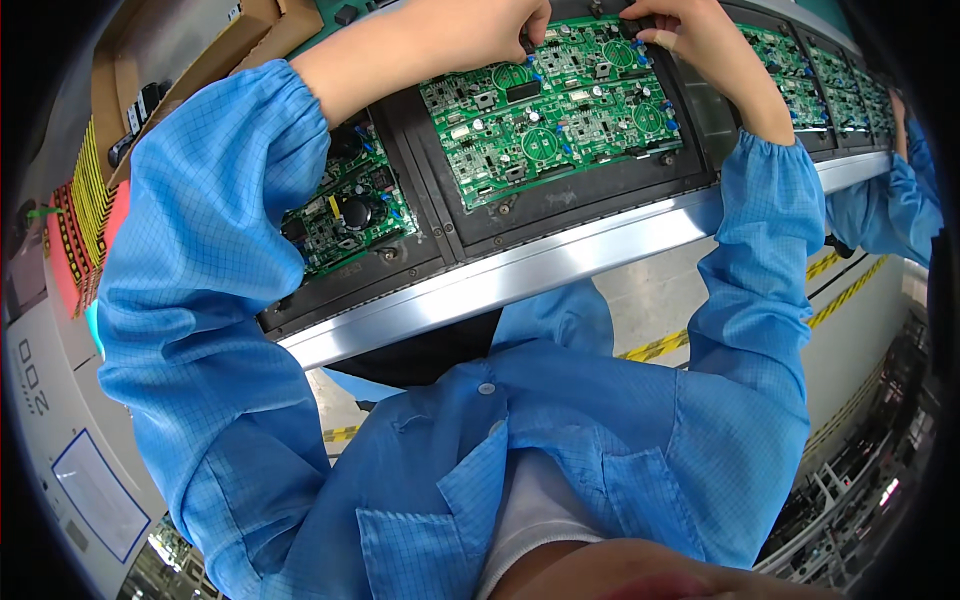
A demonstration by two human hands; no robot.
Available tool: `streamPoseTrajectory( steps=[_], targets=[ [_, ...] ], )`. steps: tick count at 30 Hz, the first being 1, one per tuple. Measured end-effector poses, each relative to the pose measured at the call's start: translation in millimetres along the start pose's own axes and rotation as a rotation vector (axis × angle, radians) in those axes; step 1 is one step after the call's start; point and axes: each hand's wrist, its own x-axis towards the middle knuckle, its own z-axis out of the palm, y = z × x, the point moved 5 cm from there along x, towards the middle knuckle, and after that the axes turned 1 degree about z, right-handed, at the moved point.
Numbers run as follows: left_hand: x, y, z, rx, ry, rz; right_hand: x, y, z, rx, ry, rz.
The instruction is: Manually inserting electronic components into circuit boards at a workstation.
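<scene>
A green circuit board panel (555, 115) lies in a black carrier frame (585, 195) in front of me. It bears printed circles, small blue parts and a black rectangular component (522, 92). My left hand (505, 28) is over the panel's far left part, its fingers closed on a small black part (527, 44) that is mostly hidden. At the panel's far right corner my right hand (685, 25) pinches another small black part (634, 27) between thumb and fingers. The far edge of the panel is partly cut off by the picture.
Another carrier holds a board with a round black component (358, 211) on the left. More green boards (790, 75) sit along the line to the right, where another person's sleeve (885, 205) shows. A metal rail (520, 270) runs along the near edge. A cardboard box (190, 60) stands far left.
</scene>
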Motion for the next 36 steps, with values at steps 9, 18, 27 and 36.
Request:
streamPoseTrajectory(
  steps=[9,18,27,36],
  targets=[
    [-20,27,-30,-0.085,0.075,-0.119,-3,0,2,-0.015,0.035,-0.04],
    [-35,55,3,-0.171,0.015,0.064,-3,-2,3,-0.066,0.039,-0.049],
    [-26,52,22,-0.08,-0.07,0.005,-6,-5,7,-0.144,0.018,-0.076],
    [-39,46,48,0.259,-0.08,-0.005,-37,6,-16,0.202,0.099,0.244]
  ],
)
